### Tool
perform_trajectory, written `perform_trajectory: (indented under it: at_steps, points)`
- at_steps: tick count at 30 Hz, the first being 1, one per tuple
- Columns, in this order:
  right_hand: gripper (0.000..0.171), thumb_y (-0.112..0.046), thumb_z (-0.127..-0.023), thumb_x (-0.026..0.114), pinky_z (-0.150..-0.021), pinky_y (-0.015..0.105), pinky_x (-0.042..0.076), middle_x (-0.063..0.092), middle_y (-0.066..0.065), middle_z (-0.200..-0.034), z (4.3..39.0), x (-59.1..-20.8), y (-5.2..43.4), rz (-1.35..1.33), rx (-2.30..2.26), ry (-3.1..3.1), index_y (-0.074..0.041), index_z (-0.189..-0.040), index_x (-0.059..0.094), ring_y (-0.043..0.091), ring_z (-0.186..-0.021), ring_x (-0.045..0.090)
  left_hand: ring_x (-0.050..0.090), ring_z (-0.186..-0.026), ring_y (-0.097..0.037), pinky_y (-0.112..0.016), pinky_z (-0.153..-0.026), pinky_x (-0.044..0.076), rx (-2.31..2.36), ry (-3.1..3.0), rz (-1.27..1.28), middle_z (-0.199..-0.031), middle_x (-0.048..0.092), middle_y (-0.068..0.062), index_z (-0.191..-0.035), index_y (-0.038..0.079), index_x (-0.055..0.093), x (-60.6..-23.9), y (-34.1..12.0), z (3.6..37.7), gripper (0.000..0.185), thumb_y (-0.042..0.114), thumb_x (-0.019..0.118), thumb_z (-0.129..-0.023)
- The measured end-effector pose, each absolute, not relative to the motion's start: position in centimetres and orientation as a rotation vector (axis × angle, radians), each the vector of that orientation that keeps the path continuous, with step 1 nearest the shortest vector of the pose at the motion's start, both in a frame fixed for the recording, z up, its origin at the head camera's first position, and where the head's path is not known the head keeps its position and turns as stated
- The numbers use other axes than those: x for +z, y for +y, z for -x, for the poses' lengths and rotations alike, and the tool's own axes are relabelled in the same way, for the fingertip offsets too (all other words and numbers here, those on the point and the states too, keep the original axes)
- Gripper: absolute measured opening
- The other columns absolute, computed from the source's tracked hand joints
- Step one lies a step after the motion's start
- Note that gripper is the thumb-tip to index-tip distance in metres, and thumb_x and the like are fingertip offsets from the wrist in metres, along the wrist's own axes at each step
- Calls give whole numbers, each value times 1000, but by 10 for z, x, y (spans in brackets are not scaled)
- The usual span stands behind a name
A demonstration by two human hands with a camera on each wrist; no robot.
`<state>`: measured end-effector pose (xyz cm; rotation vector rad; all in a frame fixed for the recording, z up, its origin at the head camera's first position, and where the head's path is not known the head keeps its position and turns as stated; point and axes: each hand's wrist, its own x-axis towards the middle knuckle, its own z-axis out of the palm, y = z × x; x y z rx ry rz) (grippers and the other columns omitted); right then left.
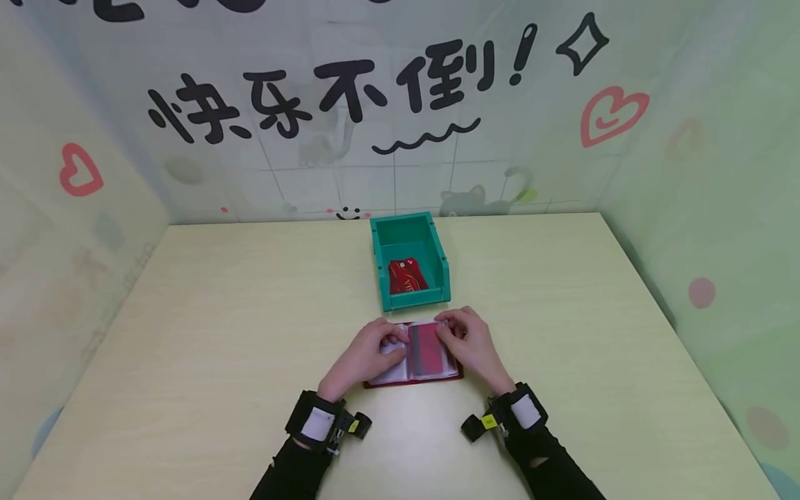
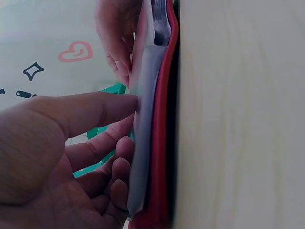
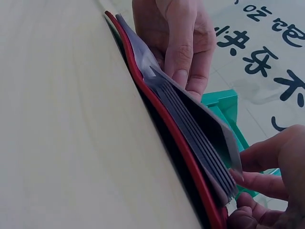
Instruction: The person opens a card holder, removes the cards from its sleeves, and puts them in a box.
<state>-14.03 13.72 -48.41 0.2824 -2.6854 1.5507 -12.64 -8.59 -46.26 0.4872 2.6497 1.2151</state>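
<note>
A red card holder (image 1: 431,355) lies open on the table just in front of me, its clear sleeves fanned up (image 3: 190,126). My left hand (image 1: 369,351) rests on the left-hand sleeves, thumb tip against their edge (image 2: 128,102) and fingers pressing them down. My right hand (image 1: 469,340) is at the top right of the holder and pinches the edge of a sleeve (image 3: 233,162) between thumb and fingers. A reddish card shows in the right-hand page. Behind the holder a green bin (image 1: 381,267) holds a red card (image 1: 406,276).
The pale wooden table (image 1: 219,333) is walled in on three sides by decorated panels with black lettering and red hearts. The bin stands a hand's width beyond the holder. Black wrist straps (image 1: 319,420) carry the cameras.
</note>
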Motion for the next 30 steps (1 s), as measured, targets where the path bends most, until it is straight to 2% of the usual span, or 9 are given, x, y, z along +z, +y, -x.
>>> perform_trajectory:
  at_steps: [8,13,16,18,20,23,26,30]
  points:
    - [12,-13,-95,67,-70,22,42,63,14,-95,138,-482,133,-166,1675,-2623,-2,-101,68,15,-81,51,52,-92,-16,-26,-79,45,1242,2638,-510,-97,60,-7,-102,7,71,-464,-87,127,11,13,69,-93]
    - [20,-14,-99,59,-79,24,45,67,12,-96,131,-488,125,-256,1651,-2528,-3,-93,75,15,-90,54,53,-89,-16,-26,-76,46,1257,2642,-500,-96,63,-7,-103,6,73,-465,-87,130,22,25,63,-99]
    - [24,-14,-101,56,-84,28,41,64,9,-100,126,-491,120,-419,1607,-2512,-5,-99,78,16,-98,49,56,-92,-17,-29,-78,48,1262,2619,-433,-101,67,-8,-110,6,75,-465,-86,131,37,37,54,-104]
    - [21,-15,-99,59,-85,30,37,62,8,-103,123,-493,117,-529,1540,-2539,-8,-106,78,17,-101,44,57,-95,-17,-30,-80,49,1269,2582,-358,-106,68,-7,-117,9,74,-464,-87,132,47,45,47,-105]
    - [19,-15,-96,65,-85,32,36,60,6,-104,122,-495,114,-602,1434,-2582,-12,-110,78,17,-101,42,57,-95,-18,-31,-78,49,1284,2545,-317,-106,68,-7,-115,9,74,-462,-89,132,49,48,45,-105]
    - [23,-18,-90,74,-84,34,37,60,6,-105,120,-496,111,-610,1287,-2642,-13,-112,76,19,-102,43,57,-89,-16,-28,-73,47,1312,2507,-326,-102,70,-7,-108,9,74,-462,-96,133,40,41,51,-104]
    - [29,-22,-88,76,-83,35,38,58,8,-106,120,-495,108,-568,1217,-2690,-11,-114,74,21,-103,43,57,-77,-14,-24,-65,46,1344,2505,-363,-89,72,-7,-93,7,73,-463,-105,136,27,31,62,-100]
    - [39,-31,-87,78,-82,36,38,54,6,-107,118,-493,105,-549,1126,-2757,-12,-119,72,20,-105,42,55,-63,-12,-21,-56,40,1347,2514,-266,-70,68,-2,-76,8,68,-463,-116,137,30,33,74,-92]
